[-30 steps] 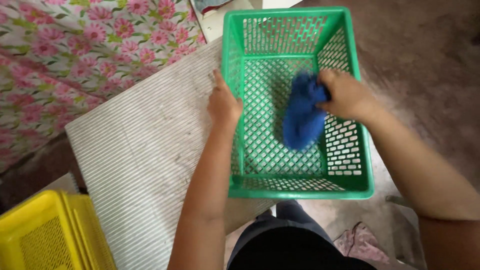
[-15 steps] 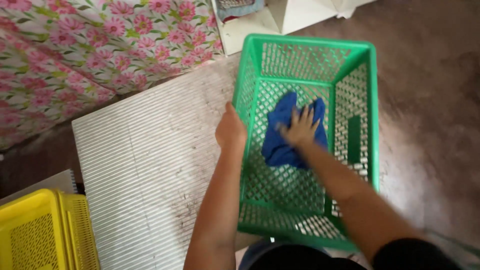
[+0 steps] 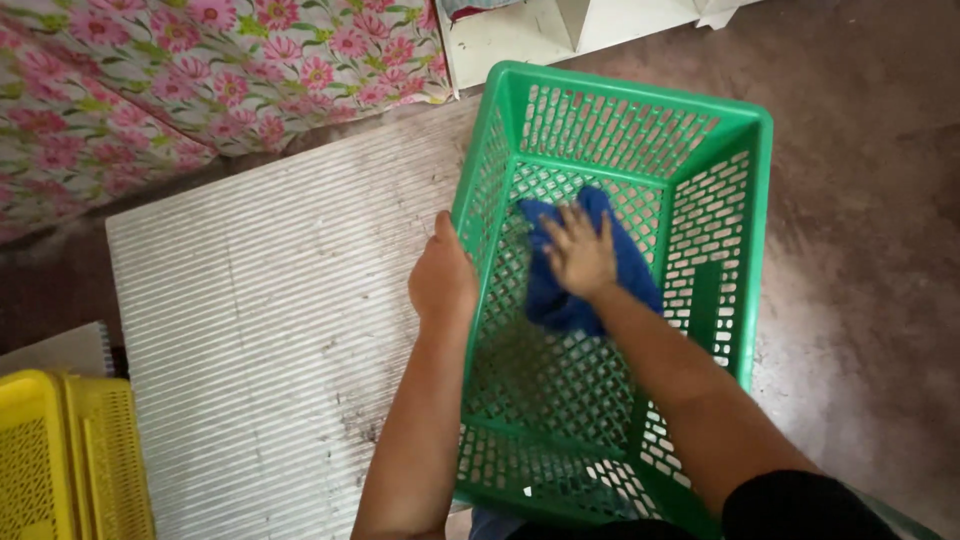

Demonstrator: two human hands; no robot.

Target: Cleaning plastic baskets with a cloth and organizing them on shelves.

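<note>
Both hands busy: my left hand grips the green basket rim, right hand presses flat, open-fingered, on the blue cloth inside.

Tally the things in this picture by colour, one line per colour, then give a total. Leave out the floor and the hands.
Green: 1, the green basket
Blue: 1, the blue cloth inside it, under the right hand; the left hand grips the basket's rim
Yellow: 1, the yellow crate
White: 2, the ribbed white board and the white shelf unit
Pink floral: 1, the flowered fabric
Total: 6
</note>
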